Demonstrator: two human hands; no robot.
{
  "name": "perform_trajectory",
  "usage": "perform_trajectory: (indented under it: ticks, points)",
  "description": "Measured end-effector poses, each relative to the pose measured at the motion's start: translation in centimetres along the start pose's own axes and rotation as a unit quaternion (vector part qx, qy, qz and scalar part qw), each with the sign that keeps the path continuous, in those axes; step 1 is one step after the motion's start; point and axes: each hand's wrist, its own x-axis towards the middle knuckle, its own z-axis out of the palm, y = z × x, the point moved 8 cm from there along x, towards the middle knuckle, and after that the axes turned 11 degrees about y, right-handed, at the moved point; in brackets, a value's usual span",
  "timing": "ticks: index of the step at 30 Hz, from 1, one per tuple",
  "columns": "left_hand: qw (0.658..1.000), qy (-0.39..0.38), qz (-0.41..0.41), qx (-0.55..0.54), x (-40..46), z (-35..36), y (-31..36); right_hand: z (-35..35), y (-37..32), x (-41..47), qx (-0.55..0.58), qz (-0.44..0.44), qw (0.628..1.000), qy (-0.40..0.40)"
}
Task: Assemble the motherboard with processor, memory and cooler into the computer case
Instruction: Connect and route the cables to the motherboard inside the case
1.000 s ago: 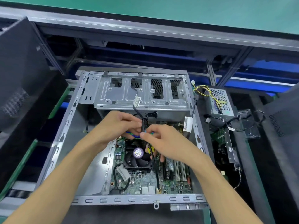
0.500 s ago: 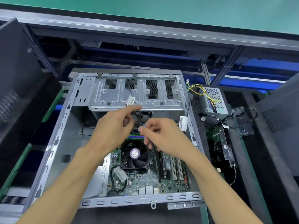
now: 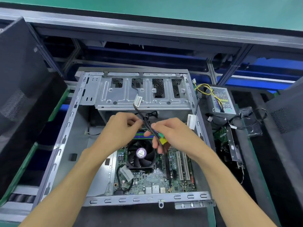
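Head view, looking down past your forearms into an open computer case [image 3: 65, 140] lying on its side on the dark bench [image 3: 139, 217].

Nearest you, at 6 o'clock, the case's front rail crosses the frame. Just beyond it the motherboard [image 3: 152, 182] already lies flat inside the case, with white expansion slots [image 3: 182, 166] at its 3 o'clock side. The cooler [image 3: 141, 154], a black fan with a round purple label, sits on the board near its middle, and the memory sticks [image 3: 141, 134] show as green and blue lines just past the fan.

Above the fan, both hands work a bundle of black cables [image 3: 146, 119] coming down from the drive cage. Your left hand [image 3: 119, 128] pinches the bundle at its upper part. Your right hand [image 3: 172, 133] has its grip curled round the lower end, where green and yellow connectors [image 3: 162, 140] poke out.

The board looks seated, so the step in hand seems to be sorting the case leads for plugging in. Next you would likely single out one connector and line it up with its header on the board; which header I cannot tell.

Farther off, the drive cage [image 3: 144, 95] sits at 12 o'clock. Outside the case at 2 o'clock lies a power supply [image 3: 221, 99] with yellow wires.
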Motion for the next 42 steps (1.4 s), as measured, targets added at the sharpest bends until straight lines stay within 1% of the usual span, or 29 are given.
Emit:
perform_trajectory:
  ticks: [2,3,4,5,7,10,11,13,15,19,22,25,27,30,31,32,34,36,38,40,42]
  points:
    - [0.989,-0.029,-0.061,-0.132,-0.2,0.3,0.4,0.1,0.0,0.0,0.011,0.007,1.0,-0.005]
    - [0.975,-0.049,-0.102,-0.194,-0.4,0.5,0.4,0.1,-0.1,0.0,0.027,0.012,1.0,-0.003]
    - [0.96,-0.064,-0.136,-0.238,-0.6,0.7,0.3,0.0,-0.1,0.0,0.047,0.018,0.999,-0.002]
    - [0.951,-0.074,-0.153,-0.257,-0.6,0.8,0.3,0.0,-0.1,0.0,0.063,0.023,0.998,-0.003]
    - [0.951,-0.066,-0.16,-0.257,-0.4,0.8,0.1,0.3,-0.1,0.0,0.057,0.018,0.998,-0.018]
    - [0.964,0.015,-0.153,-0.219,0.2,0.0,-0.8,1.0,0.1,0.0,-0.059,-0.01,0.997,-0.046]
    - [0.966,0.032,-0.146,-0.212,0.3,-0.2,-1.0,1.1,0.3,0.0,-0.081,-0.009,0.995,-0.051]
    - [0.963,0.054,-0.141,-0.224,0.4,-0.4,-1.3,1.0,0.6,0.1,-0.058,0.007,0.997,-0.047]
    - [0.955,0.058,-0.144,-0.252,0.6,-0.7,-1.5,0.6,0.6,0.3,-0.019,0.018,0.999,-0.028]
    - [0.942,0.03,-0.157,-0.293,0.7,-0.4,-1.4,0.1,0.6,0.5,0.022,0.029,0.999,-0.003]
    - [0.948,0.014,-0.154,-0.279,0.6,-0.4,-1.3,0.1,0.8,0.5,0.03,0.042,0.999,0.008]
    - [0.949,-0.057,-0.139,-0.277,0.4,0.0,-0.7,0.2,0.9,0.8,0.069,0.057,0.996,0.026]
    - [0.936,-0.098,-0.146,-0.305,0.3,0.1,-0.6,0.3,0.8,0.8,0.082,0.052,0.995,0.031]
    - [0.908,-0.132,-0.169,-0.359,0.0,0.2,-1.1,0.4,0.5,0.6,0.076,0.039,0.996,0.021]
    - [0.903,-0.143,-0.169,-0.367,-0.1,0.3,-1.1,0.3,0.4,0.5,0.066,0.032,0.997,0.017]
    - [0.904,-0.149,-0.163,-0.367,-0.2,0.5,-1.1,0.3,0.2,0.4,0.058,0.024,0.998,0.014]
    - [0.915,-0.14,-0.146,-0.349,-0.2,0.5,-0.9,0.0,0.0,0.5,0.062,0.017,0.998,0.02]
    - [0.931,-0.106,-0.124,-0.326,0.1,0.2,-0.7,-0.5,0.0,0.6,0.099,0.028,0.994,0.033]
    - [0.937,-0.079,-0.116,-0.319,0.3,-0.1,-0.6,-0.7,-0.1,0.7,0.132,0.042,0.99,0.031]
    - [0.927,-0.097,-0.134,-0.337,0.0,0.1,-0.6,-0.6,-0.2,0.7,0.127,0.037,0.991,0.019]
    - [0.912,-0.155,-0.169,-0.34,-0.7,1.0,-0.7,-0.5,-0.1,0.7,0.092,0.022,0.995,0.013]
